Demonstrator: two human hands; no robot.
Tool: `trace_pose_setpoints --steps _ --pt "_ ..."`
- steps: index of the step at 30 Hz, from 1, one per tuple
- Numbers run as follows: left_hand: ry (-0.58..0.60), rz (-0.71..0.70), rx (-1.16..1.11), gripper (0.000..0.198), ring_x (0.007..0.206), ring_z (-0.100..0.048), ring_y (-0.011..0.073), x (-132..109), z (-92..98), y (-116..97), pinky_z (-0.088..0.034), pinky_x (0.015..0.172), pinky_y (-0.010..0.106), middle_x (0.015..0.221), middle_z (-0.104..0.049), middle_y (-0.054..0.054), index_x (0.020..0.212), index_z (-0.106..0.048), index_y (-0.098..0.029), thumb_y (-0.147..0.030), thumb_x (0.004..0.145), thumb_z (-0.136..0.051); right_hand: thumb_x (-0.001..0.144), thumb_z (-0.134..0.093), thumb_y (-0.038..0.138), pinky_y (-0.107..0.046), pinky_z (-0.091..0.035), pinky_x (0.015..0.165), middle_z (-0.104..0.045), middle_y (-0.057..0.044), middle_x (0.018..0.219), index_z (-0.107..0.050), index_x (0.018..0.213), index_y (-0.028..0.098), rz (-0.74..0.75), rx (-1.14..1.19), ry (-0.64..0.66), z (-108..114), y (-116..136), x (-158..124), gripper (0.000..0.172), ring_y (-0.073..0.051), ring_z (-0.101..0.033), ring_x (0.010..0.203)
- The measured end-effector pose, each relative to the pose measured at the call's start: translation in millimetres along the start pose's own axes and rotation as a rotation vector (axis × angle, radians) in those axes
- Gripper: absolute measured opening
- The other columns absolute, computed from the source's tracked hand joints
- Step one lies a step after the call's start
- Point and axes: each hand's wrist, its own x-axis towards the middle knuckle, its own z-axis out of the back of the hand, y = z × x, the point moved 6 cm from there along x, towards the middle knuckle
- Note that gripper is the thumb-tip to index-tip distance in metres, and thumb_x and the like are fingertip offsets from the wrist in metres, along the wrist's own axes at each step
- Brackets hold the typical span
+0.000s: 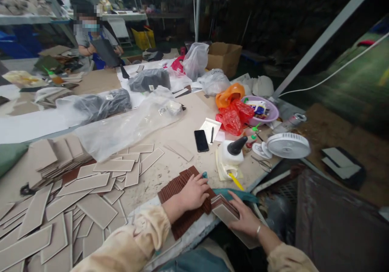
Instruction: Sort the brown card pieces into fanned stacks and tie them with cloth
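Note:
Rows of overlapping reddish-brown strips [174, 189] lie fanned near the table's front edge. My left hand [194, 191] rests palm down on them, its fingers stretched out over their right end. Just past the edge, my right hand [244, 215] grips a stack of rectangular panels [223, 212], beige on the outer face and brown along the top edges. The stack is tilted, and its upper end is close to my left fingertips. A teal cloth [234, 193] lies behind the stack, partly hidden by my right hand.
Loose beige panels [97, 210] cover the left side. Behind the strips stand a white glue container [230, 155] with a yellow brush [236, 180], a phone [201, 140] and a small white fan [288, 145]. Plastic-wrapped items lie farther back. A person [97, 41] holds a dark piece across the table.

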Motion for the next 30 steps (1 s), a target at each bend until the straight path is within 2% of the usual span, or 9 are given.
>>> trace_pose_setpoints --steps 5,8,10,12,15,20,23,27,30 --pt "0.221 0.008 0.199 0.031 0.132 -0.036 0.0351 45 -43.7 14 -0.024 0.107 0.064 0.125 -0.059 0.011 0.112 -0.062 -0.019 -0.034 0.090 -0.045 0.039 -0.079 0.023 -0.039 -0.044 0.094 -0.017 -0.019 0.153 -0.062 0.093 0.017 -0.013 -0.058 0.137 -11 -30 30 0.057 -0.033 -0.053 0.118" --pt "0.273 -0.017 0.222 0.031 0.129 -0.039 0.0358 55 -60.9 20 -0.022 0.105 0.067 0.115 -0.064 0.010 0.107 -0.065 -0.020 -0.038 0.090 -0.046 0.035 -0.080 0.022 -0.042 -0.042 0.097 -0.039 -0.018 0.142 -0.063 0.095 0.016 -0.007 -0.050 0.195 -10 -41 41 0.063 -0.034 -0.054 0.115" --pt "0.270 -0.048 0.222 0.032 0.123 -0.043 0.0359 59 -67.3 22 -0.022 0.102 0.068 0.112 -0.064 0.011 0.108 -0.065 -0.020 -0.040 0.089 -0.048 0.038 -0.078 0.023 -0.042 -0.046 0.091 -0.060 -0.011 0.119 -0.064 0.097 0.016 -0.024 0.022 0.240 -10 -45 42 0.060 -0.030 -0.060 0.102" --pt "0.262 -0.081 0.220 0.031 0.116 -0.048 0.0335 60 -70.5 24 -0.023 0.101 0.066 0.107 -0.064 0.010 0.104 -0.067 -0.021 -0.041 0.088 -0.050 0.046 -0.076 0.023 -0.037 -0.051 0.080 -0.068 -0.003 0.097 -0.062 0.101 0.017 -0.044 0.112 0.287 -10 -47 38 0.057 -0.024 -0.064 0.087" --pt "0.243 -0.137 0.206 0.027 0.111 -0.048 0.0294 55 -69.8 28 -0.019 0.104 0.060 0.099 -0.065 0.008 0.095 -0.070 -0.022 -0.040 0.087 -0.051 0.052 -0.073 0.024 -0.034 -0.052 0.074 -0.068 0.000 0.090 -0.062 0.104 0.018 -0.049 0.174 0.281 -5 -50 29 0.053 -0.022 -0.064 0.080" --pt "0.197 -0.210 0.171 0.024 0.104 -0.050 0.0248 44 -61.6 30 -0.014 0.107 0.053 0.091 -0.066 0.005 0.090 -0.069 -0.023 -0.039 0.088 -0.051 0.048 -0.074 0.023 -0.040 -0.044 0.095 -0.056 -0.012 0.123 -0.064 0.099 0.016 -0.018 0.021 0.070 18 -53 21 0.053 -0.030 -0.055 0.111" --pt "0.237 -0.185 0.193 0.027 0.097 -0.053 0.0232 47 -64.3 30 -0.023 0.104 0.048 0.090 -0.064 0.006 0.089 -0.069 -0.021 -0.042 0.087 -0.052 0.047 -0.075 0.025 -0.037 -0.040 0.100 -0.044 -0.013 0.137 -0.064 0.098 0.017 0.001 -0.037 0.107 20 -48 25 0.053 -0.030 -0.049 0.121" --pt "0.266 -0.169 0.244 0.032 0.094 -0.055 0.0245 56 -72.2 26 -0.034 0.094 0.044 0.094 -0.062 0.009 0.088 -0.069 -0.018 -0.046 0.085 -0.052 0.041 -0.076 0.024 -0.038 -0.046 0.090 -0.060 -0.008 0.116 -0.064 0.099 0.018 -0.045 -0.055 0.221 16 -42 38 0.060 -0.028 -0.060 0.101" --pt "0.265 -0.165 0.249 0.031 0.092 -0.056 0.0251 56 -75.0 25 -0.037 0.088 0.043 0.093 -0.063 0.009 0.086 -0.069 -0.018 -0.044 0.083 -0.054 0.047 -0.073 0.024 -0.033 -0.049 0.076 -0.067 -0.001 0.091 -0.065 0.101 0.019 -0.051 -0.024 0.273 15 -37 40 0.055 -0.022 -0.063 0.081"
